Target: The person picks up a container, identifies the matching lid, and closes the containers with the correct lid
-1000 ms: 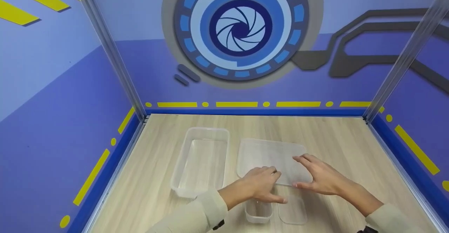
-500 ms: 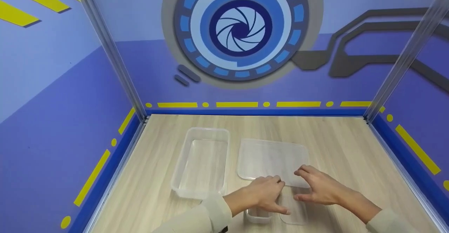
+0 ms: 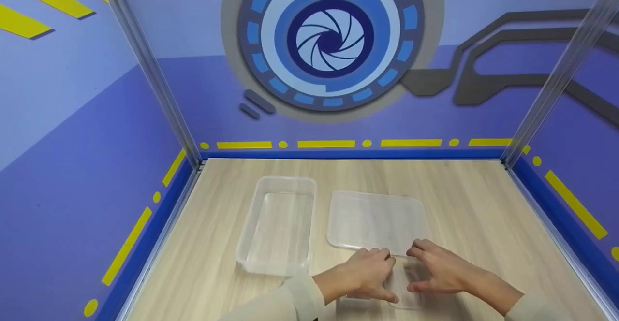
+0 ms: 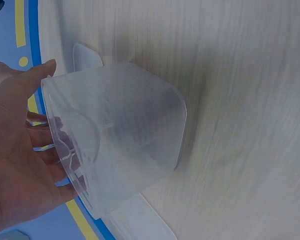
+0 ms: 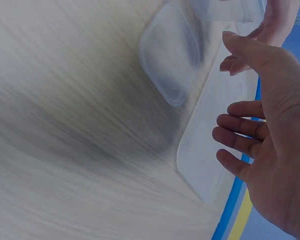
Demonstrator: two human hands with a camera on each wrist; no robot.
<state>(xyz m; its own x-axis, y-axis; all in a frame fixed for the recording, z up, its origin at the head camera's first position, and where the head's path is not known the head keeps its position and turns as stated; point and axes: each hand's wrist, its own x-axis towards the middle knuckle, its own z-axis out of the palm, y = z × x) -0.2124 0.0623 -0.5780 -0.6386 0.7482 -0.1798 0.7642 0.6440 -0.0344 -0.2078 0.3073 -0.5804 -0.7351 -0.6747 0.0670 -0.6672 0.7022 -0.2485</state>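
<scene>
My left hand (image 3: 365, 273) is over a small clear plastic container (image 4: 125, 125), its fingers near the rim in the left wrist view; firm contact cannot be made out. In the head view that hand covers most of the container. Beside the container lies its small clear lid (image 3: 404, 287), flat on the table. My right hand (image 3: 442, 269) hovers above the right side of this lid, fingers spread and loosely bent, holding nothing. Just beyond both hands lies a large translucent lid (image 3: 375, 219).
A large clear rectangular container (image 3: 243, 243) stands uncovered on the left of the wooden table (image 3: 474, 205). Printed blue and purple panels (image 3: 193, 98) with metal corner posts (image 3: 150, 65) enclose the table at the back and sides.
Both hands have come down and nearer to me, from over the large lid toward the small container and small lid. The containers and lids have stayed in place.
</scene>
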